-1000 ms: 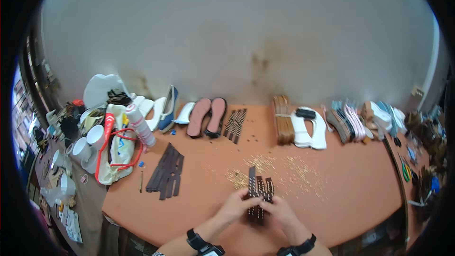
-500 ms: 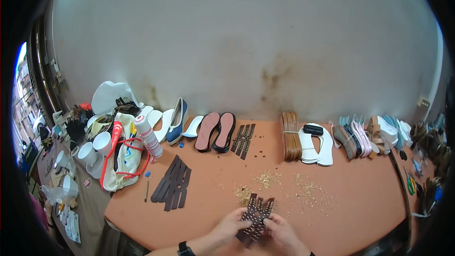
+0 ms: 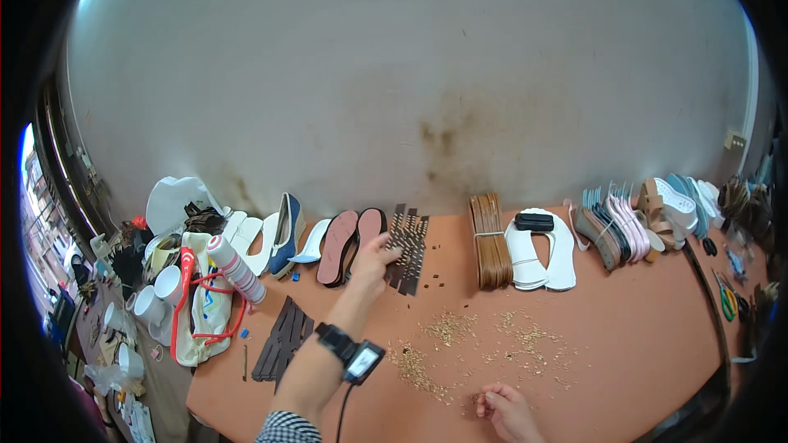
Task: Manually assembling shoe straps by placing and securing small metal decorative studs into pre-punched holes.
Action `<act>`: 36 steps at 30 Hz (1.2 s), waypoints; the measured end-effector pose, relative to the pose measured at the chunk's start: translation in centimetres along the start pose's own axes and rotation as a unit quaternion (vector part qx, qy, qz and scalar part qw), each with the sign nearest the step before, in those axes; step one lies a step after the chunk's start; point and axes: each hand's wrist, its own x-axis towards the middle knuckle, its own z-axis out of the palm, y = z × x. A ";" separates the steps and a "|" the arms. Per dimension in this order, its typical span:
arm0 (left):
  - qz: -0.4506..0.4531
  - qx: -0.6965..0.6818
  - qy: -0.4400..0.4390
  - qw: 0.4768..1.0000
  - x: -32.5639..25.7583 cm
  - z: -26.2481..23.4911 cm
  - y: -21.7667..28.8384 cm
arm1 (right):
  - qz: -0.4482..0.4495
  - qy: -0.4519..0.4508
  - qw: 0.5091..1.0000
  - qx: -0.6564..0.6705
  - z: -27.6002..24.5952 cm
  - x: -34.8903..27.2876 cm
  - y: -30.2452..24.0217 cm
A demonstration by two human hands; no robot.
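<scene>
Strips of dark perforated strap material (image 3: 408, 250) lie fanned in a small pile at the back of the orange worktable (image 3: 624, 336), just right of a pair of pink insoles (image 3: 349, 246). The left hand (image 3: 373, 261) is stretched out to them, its fingers curled on the left edge of the pile; whether a strip is actually pinched cannot be told. The right hand (image 3: 507, 410) rests near the front edge, loosely closed over a scatter of small golden studs (image 3: 447, 330), nothing clearly held. For a neat result, the strips are best kept flat and squared against those already there, pressed lightly so the fan is not disturbed. The strips look thin and flexible, punched with rows of pale dots. More plain dark strips (image 3: 283, 338) lie to the left, a bundle of tan soles (image 3: 490, 239) and white soles (image 3: 542, 250) to the right.
</scene>
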 end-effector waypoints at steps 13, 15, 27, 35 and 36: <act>0.054 0.459 0.102 0.881 -9.1 -8.9 -7.8 | 0.061 -0.026 0.997 -0.038 -2.0 0.4 1.1; 0.040 0.472 0.136 0.870 -12.2 -9.8 -5.5 | 0.032 0.039 0.998 -0.027 -2.0 0.1 0.3; -0.094 0.703 0.262 0.654 -19.9 -16.5 3.7 | 0.010 0.047 0.998 -0.033 -0.9 0.5 0.5; -0.154 0.706 0.277 0.634 -18.6 -16.4 1.7 | 0.001 0.035 0.999 -0.039 -0.9 0.4 0.5; -0.153 0.698 0.278 0.642 -18.6 -16.2 1.8 | 0.000 0.040 0.998 -0.046 -0.9 0.3 0.5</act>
